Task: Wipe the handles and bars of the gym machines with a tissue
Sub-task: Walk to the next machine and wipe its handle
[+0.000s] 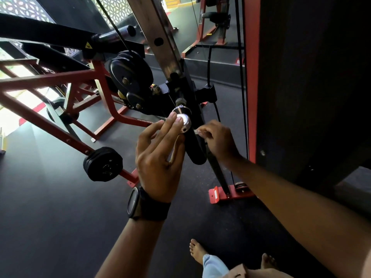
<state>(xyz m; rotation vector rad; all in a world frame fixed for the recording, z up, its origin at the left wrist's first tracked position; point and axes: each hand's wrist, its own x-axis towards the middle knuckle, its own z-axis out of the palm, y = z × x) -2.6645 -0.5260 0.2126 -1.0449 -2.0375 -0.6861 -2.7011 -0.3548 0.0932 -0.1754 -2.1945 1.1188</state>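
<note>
A black handle [197,149] hangs from the cable machine's pulley carriage [180,91], with a shiny silver knob [183,120] at its top. My left hand [160,155], with a dark watch on the wrist, reaches up, and its fingertips touch the silver knob. My right hand [218,141] is beside the black handle on its right and pinches a small white tissue [197,131] against it. The tissue is mostly hidden by my fingers.
A red frame [60,77] with black weight plates [103,164] stands at the left. Beside my right arm rises the red upright [252,77] and the dark weight-stack cover [311,87]. Cables [240,57] run down near the handle. Below, my bare feet [197,250] stand on black rubber floor.
</note>
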